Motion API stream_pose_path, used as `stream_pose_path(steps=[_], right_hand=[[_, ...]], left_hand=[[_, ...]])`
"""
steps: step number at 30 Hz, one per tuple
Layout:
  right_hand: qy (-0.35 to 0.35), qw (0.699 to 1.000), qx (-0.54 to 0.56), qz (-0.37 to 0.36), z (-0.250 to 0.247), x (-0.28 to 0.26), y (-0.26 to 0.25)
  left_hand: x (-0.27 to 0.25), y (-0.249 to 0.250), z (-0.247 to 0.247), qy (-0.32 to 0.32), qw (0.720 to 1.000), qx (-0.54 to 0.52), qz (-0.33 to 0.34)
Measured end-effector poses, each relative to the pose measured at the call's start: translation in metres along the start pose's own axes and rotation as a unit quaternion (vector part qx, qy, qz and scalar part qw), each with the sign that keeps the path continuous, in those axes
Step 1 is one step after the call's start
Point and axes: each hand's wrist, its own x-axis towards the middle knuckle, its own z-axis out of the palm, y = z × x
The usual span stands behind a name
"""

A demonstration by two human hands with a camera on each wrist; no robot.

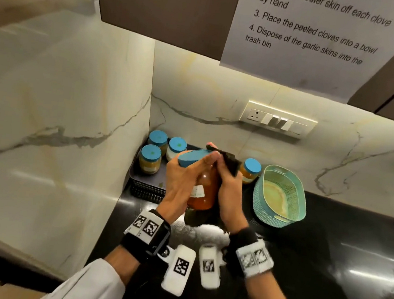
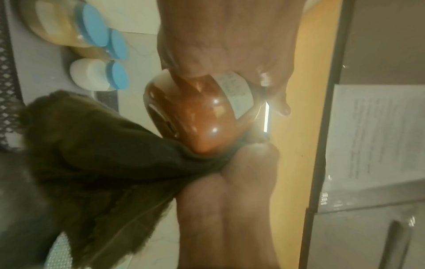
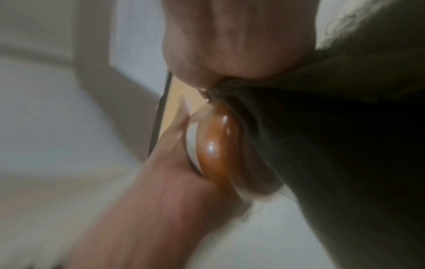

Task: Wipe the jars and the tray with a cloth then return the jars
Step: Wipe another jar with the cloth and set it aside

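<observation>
My left hand [image 1: 182, 179] grips a large jar of orange-brown content [image 1: 203, 189] with a blue lid [image 1: 192, 157], held in the air above the counter. My right hand [image 1: 228, 192] holds a dark cloth [image 1: 229, 161] wrapped against the jar's right side; the cloth [image 2: 96, 158] hangs below it. The jar [image 2: 202, 116] shows a white label, and the cloth [image 3: 333, 145] covers part of the jar [image 3: 218, 143]. Three small blue-lidded jars [image 1: 152, 159] stand on a dark grey tray [image 1: 147, 185] in the corner. Another small jar [image 1: 250, 171] stands on the counter to the right.
A teal plastic basket [image 1: 281, 196] sits on the black counter [image 1: 328, 238] right of my hands. Marble walls close the corner at the left and back. A switch plate [image 1: 277, 120] is on the back wall, and a printed sheet [image 1: 314, 35] hangs from the cabinet.
</observation>
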Motion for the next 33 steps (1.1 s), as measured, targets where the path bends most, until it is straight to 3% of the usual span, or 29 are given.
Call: stream_pose_path(steps=[1, 3, 7, 8, 9, 11, 14, 16, 21, 26, 28, 31, 33], right_hand=[[0.013, 1.0, 0.001, 0.022, -0.001, 0.005, -0.004], [0.014, 0.999, -0.031, -0.008, 0.003, -0.004, -0.005], [-0.01, 0.974, -0.122, -0.191, 0.006, -0.029, 0.03], [-0.007, 0.969, -0.139, -0.203, 0.004, -0.026, 0.035], [0.002, 0.975, -0.126, -0.183, 0.002, -0.021, 0.036], [0.049, 0.996, -0.036, -0.058, -0.004, -0.01, 0.024], [0.059, 0.99, 0.091, 0.088, -0.024, 0.009, 0.006], [0.051, 0.986, 0.103, 0.124, -0.024, 0.015, -0.005], [0.108, 0.988, 0.094, 0.064, -0.006, 0.006, -0.007], [0.038, 0.994, 0.063, -0.076, 0.007, -0.025, -0.001], [0.04, 0.996, 0.033, -0.069, 0.002, -0.013, -0.006], [0.054, 0.998, 0.039, 0.02, -0.006, 0.012, -0.022], [0.051, 0.998, 0.044, 0.001, -0.002, 0.007, -0.026]], left_hand=[[-0.001, -0.001, 0.002, -0.001, 1.0, 0.011, 0.006], [0.001, 0.003, 0.002, -0.009, 1.0, 0.009, 0.01], [0.011, 0.004, 0.0, -0.011, 1.0, -0.025, -0.009], [0.013, 0.005, 0.002, -0.006, 1.0, -0.013, -0.011], [0.013, 0.003, 0.003, -0.006, 1.0, 0.005, -0.015], [0.009, 0.002, 0.004, -0.021, 0.998, 0.035, -0.04], [0.003, 0.005, 0.006, -0.043, 0.996, 0.054, -0.051], [0.004, 0.01, 0.01, -0.044, 0.996, 0.056, -0.053], [0.01, 0.015, 0.014, -0.04, 0.997, 0.031, -0.062], [0.015, 0.015, 0.006, -0.035, 0.999, 0.004, -0.033], [0.014, 0.013, 0.007, -0.04, 0.999, 0.023, -0.015], [0.008, 0.013, 0.012, -0.059, 0.996, 0.06, 0.023], [0.008, 0.018, 0.014, -0.068, 0.995, 0.065, 0.04]])
